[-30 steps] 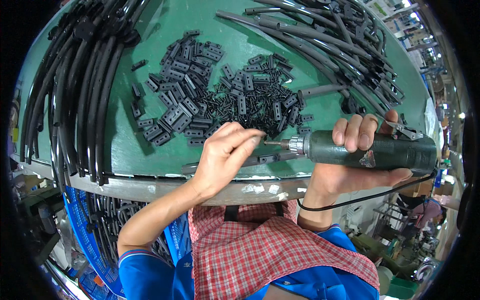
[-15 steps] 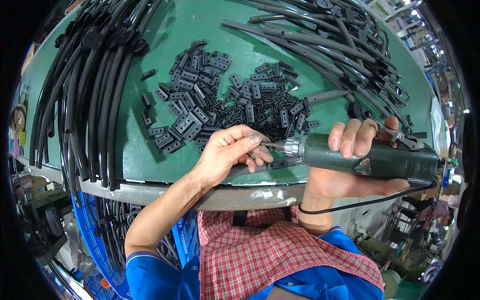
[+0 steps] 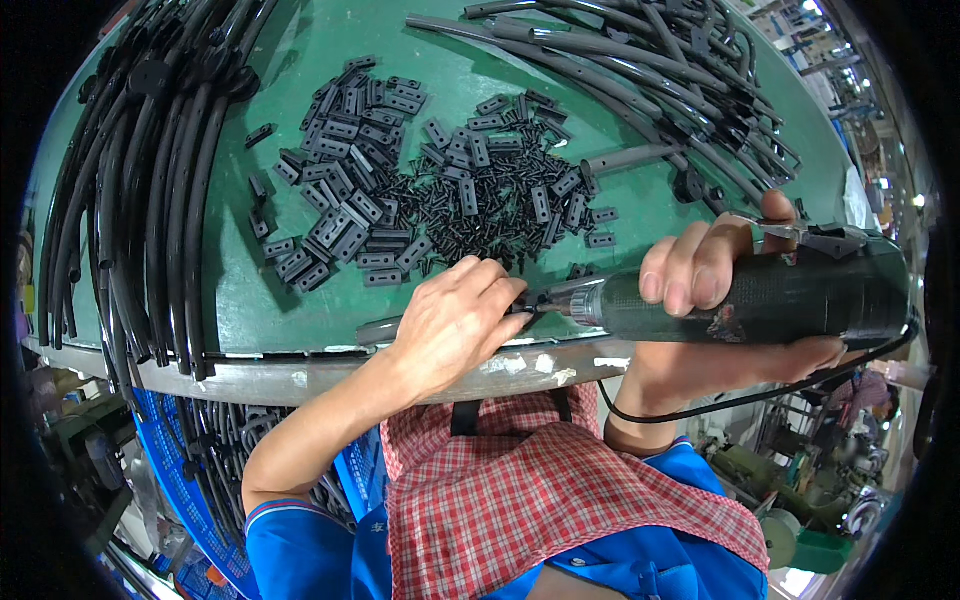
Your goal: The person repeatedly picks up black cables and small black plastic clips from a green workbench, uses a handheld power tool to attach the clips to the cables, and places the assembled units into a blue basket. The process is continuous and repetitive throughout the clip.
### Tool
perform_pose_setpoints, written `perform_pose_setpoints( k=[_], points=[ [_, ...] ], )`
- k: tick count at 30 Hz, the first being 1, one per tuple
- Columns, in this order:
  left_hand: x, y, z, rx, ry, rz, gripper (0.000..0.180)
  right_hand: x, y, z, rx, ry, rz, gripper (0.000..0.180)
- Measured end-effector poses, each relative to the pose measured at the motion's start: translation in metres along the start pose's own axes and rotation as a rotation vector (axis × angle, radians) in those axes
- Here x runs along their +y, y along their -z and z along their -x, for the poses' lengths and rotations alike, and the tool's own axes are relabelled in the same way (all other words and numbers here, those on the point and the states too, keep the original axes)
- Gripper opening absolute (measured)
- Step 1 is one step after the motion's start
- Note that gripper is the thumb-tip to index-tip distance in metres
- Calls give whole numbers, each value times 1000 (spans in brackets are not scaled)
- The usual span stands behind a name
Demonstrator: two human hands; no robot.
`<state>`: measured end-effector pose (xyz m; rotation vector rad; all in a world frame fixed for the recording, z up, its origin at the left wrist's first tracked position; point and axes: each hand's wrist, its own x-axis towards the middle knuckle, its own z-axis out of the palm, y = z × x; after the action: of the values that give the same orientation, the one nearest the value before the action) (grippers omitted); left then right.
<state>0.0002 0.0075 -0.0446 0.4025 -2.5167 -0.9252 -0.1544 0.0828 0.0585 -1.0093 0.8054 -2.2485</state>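
My right hand (image 3: 698, 268) is wrapped around a dark green electric screwdriver (image 3: 800, 292), held sideways with its bit pointing left. Facing it, my left hand (image 3: 450, 322) is closed over a dark tube (image 3: 378, 331) lying by the table's front edge. The tube's end sticks out on the left of that hand. At my left fingertips, a small black plastic piece (image 3: 522, 306) meets the screwdriver's tip; fingers partly hide the contact, and I cannot make out a screw there.
Black slotted blocks (image 3: 342, 232) and a heap of dark screws (image 3: 470, 215) lie beyond my hands. Bundles of curved black tubes (image 3: 180, 210) fill the left side, with more tubes (image 3: 640, 75) at far right. A black cord (image 3: 690, 412) loops below the screwdriver. A blue crate (image 3: 190, 470) stands below the table.
My left hand has gone from pinching at the bit's tip to closing over the tube, which has shifted left. The screwdriver's tip now meets the small black piece. The whole view has shifted slightly.
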Motion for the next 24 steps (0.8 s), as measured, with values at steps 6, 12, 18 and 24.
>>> perform_pose_setpoints(
  k=[6,12,18,24],
  points=[
    [-2,-6,5,58,9,46,30,11,-4,3,-141,-49,52,96],
    [-4,-6,6,45,9,90,27,10,-5,0,-502,-222,103,57],
    [-3,3,7,12,-6,47,28,20,7,-17,-378,-320,-128,53],
    [-4,-7,4,53,2,62,32,5,76,-5,95,-163,-488,74]
  ],
)
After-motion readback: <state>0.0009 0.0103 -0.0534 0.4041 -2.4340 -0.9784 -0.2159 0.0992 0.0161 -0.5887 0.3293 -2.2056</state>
